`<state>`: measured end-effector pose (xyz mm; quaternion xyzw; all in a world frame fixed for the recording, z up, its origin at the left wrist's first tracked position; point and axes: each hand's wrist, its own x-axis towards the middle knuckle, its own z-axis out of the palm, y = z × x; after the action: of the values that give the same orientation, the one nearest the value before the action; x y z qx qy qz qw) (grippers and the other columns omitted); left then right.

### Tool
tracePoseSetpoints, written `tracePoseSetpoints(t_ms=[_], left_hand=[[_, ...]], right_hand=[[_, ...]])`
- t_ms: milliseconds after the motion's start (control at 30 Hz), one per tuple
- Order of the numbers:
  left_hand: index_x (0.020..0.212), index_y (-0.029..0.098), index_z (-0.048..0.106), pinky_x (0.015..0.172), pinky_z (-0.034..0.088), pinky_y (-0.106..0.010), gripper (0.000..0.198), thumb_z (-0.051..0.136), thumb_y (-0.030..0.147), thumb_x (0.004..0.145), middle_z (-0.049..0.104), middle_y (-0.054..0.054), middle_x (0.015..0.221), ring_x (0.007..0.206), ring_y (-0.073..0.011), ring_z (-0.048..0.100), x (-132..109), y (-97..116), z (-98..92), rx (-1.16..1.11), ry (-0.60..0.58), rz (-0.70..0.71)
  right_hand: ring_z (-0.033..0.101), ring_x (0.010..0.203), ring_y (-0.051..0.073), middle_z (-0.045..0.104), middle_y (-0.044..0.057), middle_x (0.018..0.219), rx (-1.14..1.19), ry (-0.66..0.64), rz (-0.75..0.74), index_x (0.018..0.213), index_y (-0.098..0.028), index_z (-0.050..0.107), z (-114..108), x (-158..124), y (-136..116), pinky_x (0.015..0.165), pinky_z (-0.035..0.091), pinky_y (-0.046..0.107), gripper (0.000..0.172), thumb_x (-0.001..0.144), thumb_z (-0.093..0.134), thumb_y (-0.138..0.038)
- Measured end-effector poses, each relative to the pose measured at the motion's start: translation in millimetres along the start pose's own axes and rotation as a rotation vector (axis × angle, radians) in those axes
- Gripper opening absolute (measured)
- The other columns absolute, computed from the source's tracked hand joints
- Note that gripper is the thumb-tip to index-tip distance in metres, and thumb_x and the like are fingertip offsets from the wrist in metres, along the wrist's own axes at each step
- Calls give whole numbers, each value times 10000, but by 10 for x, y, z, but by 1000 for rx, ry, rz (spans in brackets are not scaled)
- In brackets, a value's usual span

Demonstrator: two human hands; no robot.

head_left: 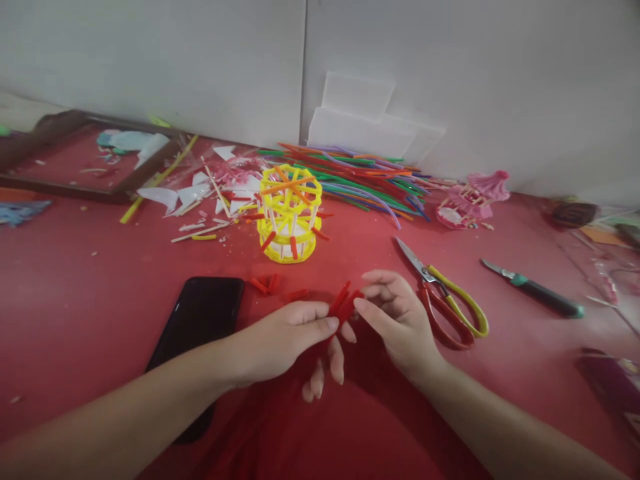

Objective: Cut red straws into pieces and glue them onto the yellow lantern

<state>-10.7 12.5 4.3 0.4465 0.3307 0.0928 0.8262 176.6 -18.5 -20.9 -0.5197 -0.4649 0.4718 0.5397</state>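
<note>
My left hand (295, 330) pinches short red pipe cleaner pieces (341, 303) between thumb and fingers, with its lower fingers curled underneath. From the other side, the thumb and fingertips of my right hand (395, 317) close on the end of the same pieces. More cut red pieces (273, 284) lie on the red table just beyond my left hand. Behind them stands a round yellow frame (290, 250) of pipe cleaners and thin sticks, with orange strips across its top and red stubs around its lower ring.
A black phone (200, 320) lies partly under my left forearm. Scissors (445, 297) and a green-and-black knife (540, 292) are at right. Coloured pipe cleaners (350, 177), a pink model (467, 200), paper scraps (195, 193) and a wooden frame (65, 188) line the back.
</note>
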Motion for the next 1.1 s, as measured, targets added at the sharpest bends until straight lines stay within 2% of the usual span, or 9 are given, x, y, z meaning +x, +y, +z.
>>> tracePoseSetpoints(t_ms=[100, 267, 367, 667, 767, 900, 1100], left_hand=[[981, 147, 561, 464, 416, -236, 240, 422, 343, 962, 673, -12, 646, 361, -86, 507, 1, 3, 6, 6, 22, 5], [978, 146, 577, 465, 417, -234, 235, 433, 330, 956, 677, -10, 643, 364, -87, 510, -2, 6, 2, 16, 28, 0], [968, 142, 579, 467, 419, -232, 240, 437, 335, 955, 674, -15, 630, 390, -98, 538, 1, 4, 3, 11, 47, -25], [966, 142, 572, 464, 451, -238, 214, 453, 319, 953, 715, -50, 704, 423, -108, 579, 7, 18, 11, -28, 34, -35], [950, 136, 561, 455, 466, -243, 196, 439, 289, 955, 731, -69, 741, 406, -100, 568, 14, 17, 13, -49, 33, -12], [941, 134, 554, 423, 426, -227, 180, 430, 264, 956, 741, -76, 755, 379, -92, 555, 24, 16, 21, -64, 3, -8], [981, 132, 558, 464, 438, -252, 194, 429, 276, 958, 755, -92, 796, 396, -107, 578, 21, 10, 12, -44, -20, -19]], right_hand=[[662, 623, 109, 694, -39, 733, -11, 19, 8, 973, -270, 638, -9, 12, -3, 580, 544, 211, 252, 748, 749, -250], [699, 672, 123, 743, -17, 769, 17, 3, 13, 882, -259, 694, -12, 17, 5, 648, 581, 236, 175, 727, 770, -230], [707, 662, 132, 757, -13, 753, 26, -3, 24, 891, -261, 720, -13, 13, 11, 659, 596, 259, 163, 736, 770, -242], [722, 654, 171, 768, 9, 742, -90, 58, -6, 830, -267, 747, -11, -5, 9, 637, 615, 310, 109, 731, 775, -301], [710, 613, 169, 756, 5, 702, -77, 28, 21, 826, -260, 735, -10, -14, 7, 608, 605, 311, 108, 741, 768, -317], [672, 533, 148, 729, -13, 641, -48, -23, 57, 831, -246, 717, -6, -21, 5, 566, 584, 297, 116, 747, 764, -311], [668, 527, 144, 730, -13, 644, -62, -38, 70, 832, -249, 712, -2, -27, 6, 554, 577, 287, 125, 733, 767, -300]])
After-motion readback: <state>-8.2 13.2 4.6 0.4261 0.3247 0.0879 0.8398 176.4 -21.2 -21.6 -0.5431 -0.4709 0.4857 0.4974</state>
